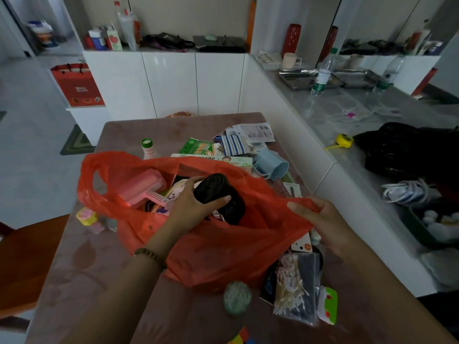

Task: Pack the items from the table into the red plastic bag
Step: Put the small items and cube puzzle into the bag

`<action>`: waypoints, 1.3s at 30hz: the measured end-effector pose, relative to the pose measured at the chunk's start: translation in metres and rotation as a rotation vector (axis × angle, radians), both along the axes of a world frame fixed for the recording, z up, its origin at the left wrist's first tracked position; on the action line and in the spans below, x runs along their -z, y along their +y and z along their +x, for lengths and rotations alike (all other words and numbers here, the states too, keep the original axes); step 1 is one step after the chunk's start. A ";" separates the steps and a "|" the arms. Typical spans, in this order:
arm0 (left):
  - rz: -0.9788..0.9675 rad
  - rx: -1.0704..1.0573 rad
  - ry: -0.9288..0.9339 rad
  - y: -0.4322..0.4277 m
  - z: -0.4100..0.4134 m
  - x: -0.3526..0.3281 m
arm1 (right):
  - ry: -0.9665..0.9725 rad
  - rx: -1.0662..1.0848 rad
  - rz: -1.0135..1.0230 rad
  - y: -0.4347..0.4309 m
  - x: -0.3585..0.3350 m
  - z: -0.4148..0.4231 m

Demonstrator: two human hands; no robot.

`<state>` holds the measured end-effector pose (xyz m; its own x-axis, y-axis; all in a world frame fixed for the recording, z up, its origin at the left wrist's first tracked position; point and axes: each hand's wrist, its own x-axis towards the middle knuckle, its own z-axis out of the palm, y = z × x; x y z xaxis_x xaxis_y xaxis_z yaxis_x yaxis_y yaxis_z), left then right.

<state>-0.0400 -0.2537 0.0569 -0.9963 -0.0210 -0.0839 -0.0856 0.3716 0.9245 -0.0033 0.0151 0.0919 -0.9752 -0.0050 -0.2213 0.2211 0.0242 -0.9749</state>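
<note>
Red plastic bag: stood open at the middle of the frame on the pinkish surface, mouth turned up toward the camera. Inside, at its left, I logged a pink lint roller and some printed packets that I could not read.

Left hand: fingers and thumb curled round a black roll, held in the mouth of the bag. A beaded bracelet sat on the wrist.

Right hand: pinched the bag's right rim and held it raised.

On the surface beyond the bag, upper middle of the frame, I counted:
- a bottle with a green cap
- a green packet
- a striped cloth
- a pale blue cup, lying on its side, just beside the bag's far rim

On the surface at the lower right, touching the bag's base: a clear bag of cotton swabs. Just left of it lay a round greenish item, too blurred for me to name.

At the bag's left edge: a small yellow and pink box.
</note>
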 end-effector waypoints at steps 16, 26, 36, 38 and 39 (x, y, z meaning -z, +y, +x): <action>-0.044 0.111 0.229 0.016 0.035 0.011 | 0.081 0.117 -0.103 -0.019 0.010 -0.007; -0.303 0.484 0.217 -0.002 0.127 0.084 | 0.087 0.480 -0.181 -0.055 0.101 0.097; -0.480 0.674 0.149 0.017 0.123 0.137 | -0.289 -0.047 0.153 -0.085 0.183 0.210; -0.491 0.693 0.138 0.019 0.120 0.139 | -0.244 -0.047 0.228 -0.087 0.187 0.214; -0.482 0.697 0.136 0.019 0.119 0.140 | -0.221 -0.029 0.252 -0.088 0.188 0.214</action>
<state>0.0791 -0.2350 -0.0830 -0.7955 0.5972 -0.1025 0.4082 0.6533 0.6376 0.2110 -0.0731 -0.0959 -0.9038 0.0501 -0.4249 0.4220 0.2679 -0.8661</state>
